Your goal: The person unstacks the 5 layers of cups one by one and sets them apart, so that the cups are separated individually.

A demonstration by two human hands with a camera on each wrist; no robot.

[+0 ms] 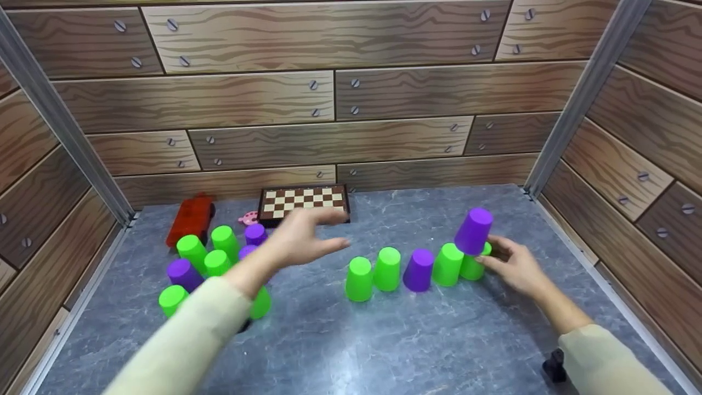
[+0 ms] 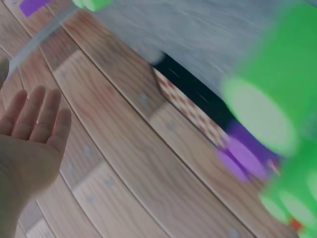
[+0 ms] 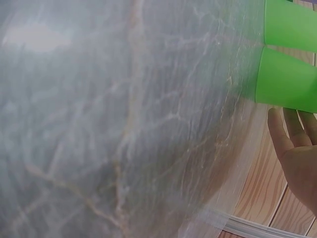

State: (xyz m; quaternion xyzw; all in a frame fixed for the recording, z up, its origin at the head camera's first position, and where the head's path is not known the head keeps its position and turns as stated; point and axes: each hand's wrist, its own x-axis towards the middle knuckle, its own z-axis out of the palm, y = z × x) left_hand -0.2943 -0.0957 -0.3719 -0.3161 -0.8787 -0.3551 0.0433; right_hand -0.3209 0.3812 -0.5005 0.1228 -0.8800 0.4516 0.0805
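My left hand [image 1: 304, 236] is in the air left of a row of upside-down cups. Its fingers and thumb are apart with nothing between them; in the left wrist view that hand [image 2: 34, 144] shows an empty palm. At the row's right end my right hand [image 1: 518, 266] has thumb and fingers round the upper right side of the last green cup [image 1: 471, 269]. A purple cup [image 1: 475, 230] sits above that cup and its green neighbour [image 1: 448, 264], leaning right. The right wrist view shows the right hand's fingers [image 3: 297, 136] against the green cup [image 3: 287, 82].
A cluster of green and purple cups [image 1: 192, 251] stands left, partly behind my left arm. The row also includes a purple cup [image 1: 419, 270] and green cups [image 1: 359, 278]. At the back are a red toy car [image 1: 190, 219], a chessboard [image 1: 301, 202] and a pink toy [image 1: 249, 218].
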